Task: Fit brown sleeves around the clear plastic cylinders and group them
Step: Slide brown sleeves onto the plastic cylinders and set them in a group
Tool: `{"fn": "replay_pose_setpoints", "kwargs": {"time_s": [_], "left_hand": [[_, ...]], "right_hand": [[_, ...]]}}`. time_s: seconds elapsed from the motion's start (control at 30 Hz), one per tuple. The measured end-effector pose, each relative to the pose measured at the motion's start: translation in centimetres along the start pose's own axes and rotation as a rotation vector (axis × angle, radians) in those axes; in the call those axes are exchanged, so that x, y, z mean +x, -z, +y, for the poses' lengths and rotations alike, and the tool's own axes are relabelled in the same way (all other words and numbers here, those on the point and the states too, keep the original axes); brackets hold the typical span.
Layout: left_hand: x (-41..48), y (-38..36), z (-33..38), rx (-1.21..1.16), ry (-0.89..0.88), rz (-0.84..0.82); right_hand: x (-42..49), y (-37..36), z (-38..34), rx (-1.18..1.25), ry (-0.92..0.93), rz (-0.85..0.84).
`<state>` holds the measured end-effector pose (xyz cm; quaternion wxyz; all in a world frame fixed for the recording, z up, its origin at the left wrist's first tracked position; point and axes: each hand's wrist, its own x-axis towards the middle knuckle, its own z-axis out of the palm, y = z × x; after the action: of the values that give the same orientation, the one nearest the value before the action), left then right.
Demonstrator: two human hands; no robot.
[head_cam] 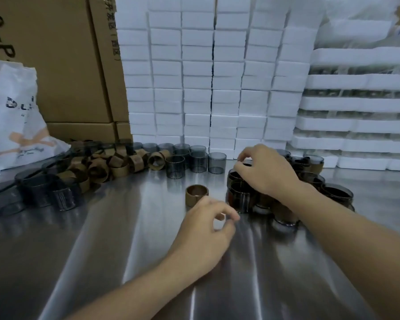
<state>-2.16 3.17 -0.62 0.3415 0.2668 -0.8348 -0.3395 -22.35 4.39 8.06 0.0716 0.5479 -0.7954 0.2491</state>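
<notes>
Sleeved cylinders [241, 196] sit packed at right; my right hand [263, 173] pinches one rim, so a nudge could topple neighbours. Left hand [206, 225] curled, hold unclear.

Left grip [208, 229] curled, right grip [264, 170] arched

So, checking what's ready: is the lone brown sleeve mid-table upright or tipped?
Upright: the lone brown sleeve stands on its rim on the table, round opening facing up.
</notes>
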Motion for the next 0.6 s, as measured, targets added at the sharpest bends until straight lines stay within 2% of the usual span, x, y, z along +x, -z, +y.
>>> {"fn": "replay_pose_setpoints", "kwargs": {"time_s": [0.17,0.37,0.5,0.6], "left_hand": [[0.5,-0.1,0.1,-0.039,-0.014,-0.015],[1.1,-0.3,-0.6,-0.142,0.019,-0.069],[1.5,-0.3,-0.7,-0.102,0.027,-0.068],[1.6,-0.3,-0.6,-0.078,0.025,-0.094]], "right_hand": [[6.3,-2.1,-1.5,-0.094,-0.054,-0.153],[10.6,-5.4,-2.1,-0.068,-0.179,-0.323],[11.6,-7.5,-2.3,-0.203,-0.213,-0.315],[12.0,-8.5,-2.4,-0.206,-0.252,-0.272]]}}
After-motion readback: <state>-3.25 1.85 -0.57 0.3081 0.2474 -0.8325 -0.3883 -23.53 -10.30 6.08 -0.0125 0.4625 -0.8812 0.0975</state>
